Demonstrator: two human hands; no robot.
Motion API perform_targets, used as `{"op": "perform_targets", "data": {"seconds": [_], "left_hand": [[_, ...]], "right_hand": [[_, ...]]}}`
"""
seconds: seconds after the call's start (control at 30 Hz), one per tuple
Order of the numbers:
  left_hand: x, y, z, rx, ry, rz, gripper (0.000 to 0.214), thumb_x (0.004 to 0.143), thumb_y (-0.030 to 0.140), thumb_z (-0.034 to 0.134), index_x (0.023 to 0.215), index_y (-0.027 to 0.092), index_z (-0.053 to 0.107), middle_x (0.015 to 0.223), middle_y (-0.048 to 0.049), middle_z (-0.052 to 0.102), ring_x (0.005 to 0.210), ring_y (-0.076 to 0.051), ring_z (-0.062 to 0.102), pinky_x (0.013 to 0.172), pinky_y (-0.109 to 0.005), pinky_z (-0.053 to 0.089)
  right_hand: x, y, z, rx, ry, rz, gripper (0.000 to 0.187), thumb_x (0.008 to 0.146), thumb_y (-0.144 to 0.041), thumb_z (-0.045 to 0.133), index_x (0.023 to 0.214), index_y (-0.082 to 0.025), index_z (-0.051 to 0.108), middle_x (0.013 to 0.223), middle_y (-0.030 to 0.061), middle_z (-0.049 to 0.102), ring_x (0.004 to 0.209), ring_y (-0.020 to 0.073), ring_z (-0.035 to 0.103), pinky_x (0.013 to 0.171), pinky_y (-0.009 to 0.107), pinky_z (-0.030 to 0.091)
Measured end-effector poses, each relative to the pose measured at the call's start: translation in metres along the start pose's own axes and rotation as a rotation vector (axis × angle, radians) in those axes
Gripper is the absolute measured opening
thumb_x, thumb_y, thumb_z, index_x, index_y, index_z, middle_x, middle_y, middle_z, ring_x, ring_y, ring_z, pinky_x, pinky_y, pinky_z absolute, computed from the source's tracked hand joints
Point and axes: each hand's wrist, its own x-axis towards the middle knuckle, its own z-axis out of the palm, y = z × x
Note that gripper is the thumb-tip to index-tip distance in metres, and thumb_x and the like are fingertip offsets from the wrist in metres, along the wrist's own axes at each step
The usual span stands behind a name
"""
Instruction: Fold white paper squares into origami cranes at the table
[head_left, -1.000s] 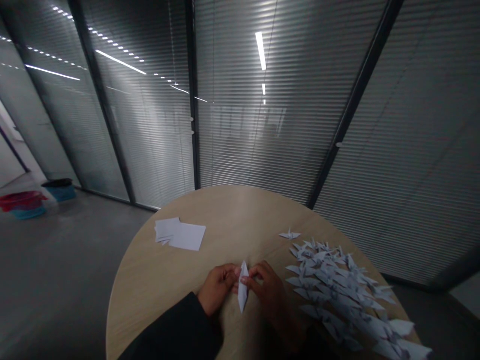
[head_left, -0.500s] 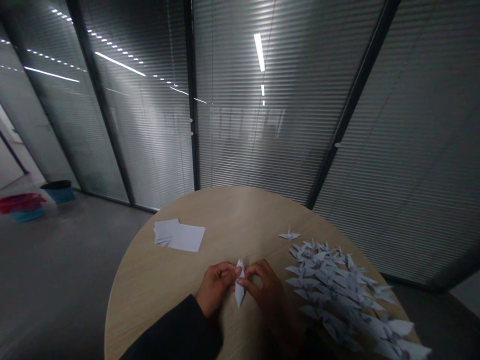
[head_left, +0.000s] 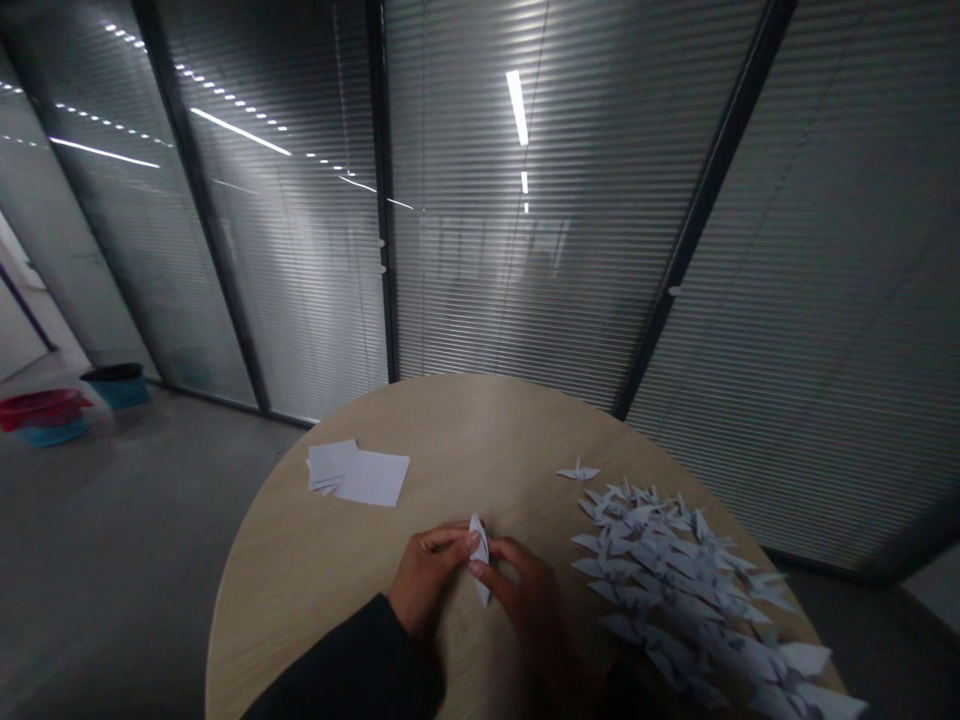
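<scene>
A narrow folded piece of white paper (head_left: 482, 592) stands nearly upright between my hands, just above the near middle of the table. My left hand (head_left: 429, 570) pinches its upper left side, thumb on the front face. From the right, my right hand (head_left: 525, 590) grips it lower down, with the thumb across the front and a finger behind. Fingertips behind the paper are partly hidden. To the right of my right hand lies a crowd of folded white paper cranes (head_left: 675, 560). A single paper crane (head_left: 578, 471) sits apart beyond them.
The round wooden table (head_left: 480, 420) reaches toward a glass partition with blinds (head_left: 525, 280). Loose white paper sheets (head_left: 373, 478) lie at the left. On the floor at far left stand a bin with a red liner (head_left: 46, 415) and a blue bin with a dark liner (head_left: 118, 387).
The folded paper has tilted, its top leaning slightly left. My right thumb has moved up and left over its front. Cranes and sheets stay where they were.
</scene>
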Motion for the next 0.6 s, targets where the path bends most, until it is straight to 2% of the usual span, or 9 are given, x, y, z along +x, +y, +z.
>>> {"op": "perform_targets", "data": {"seconds": [0.1,0.27,0.4,0.6], "left_hand": [[-0.0003,-0.0011,-0.0001,0.017,0.004,0.015,0.034,0.058,0.05,0.085,0.067,0.018,0.082,0.086,-0.0116,0.077,0.087,-0.027,0.066,0.084,-0.035,0.047],[0.001,-0.0025,-0.0008,0.055,0.027,0.065,0.034,0.058,0.051,0.085,0.066,0.018,0.082,0.081,-0.0118,0.075,0.083,-0.026,0.064,0.082,-0.036,0.048],[0.001,-0.0018,-0.0001,0.057,0.046,0.081,0.035,0.057,0.052,0.085,0.063,0.018,0.082,0.077,-0.011,0.073,0.078,-0.024,0.062,0.08,-0.036,0.047],[-0.0034,0.0014,0.0034,0.056,0.058,0.075,0.034,0.062,0.05,0.083,0.062,0.017,0.08,0.07,-0.0072,0.065,0.074,-0.021,0.058,0.073,-0.032,0.044]], "right_hand": [[-0.0003,-0.0021,-0.0025,-0.003,-0.006,-0.019,0.023,0.084,-0.039,0.057,0.09,-0.023,0.073,0.091,0.0058,0.076,0.084,0.0231,0.068,0.081,0.034,0.05],[0.0009,-0.0043,-0.0046,-0.009,-0.017,0.034,0.023,0.08,-0.04,0.059,0.083,-0.023,0.075,0.088,0.0049,0.077,0.081,0.022,0.069,0.077,0.031,0.05],[0.0019,-0.0045,-0.0046,0.035,-0.048,0.069,0.028,0.079,-0.042,0.058,0.081,-0.021,0.077,0.084,0.0063,0.078,0.078,0.023,0.069,0.075,0.031,0.05],[0.0007,-0.004,-0.0019,0.075,-0.011,0.044,0.032,0.08,-0.049,0.059,0.075,-0.024,0.078,0.076,0.0051,0.077,0.07,0.0225,0.068,0.067,0.029,0.05]]}}
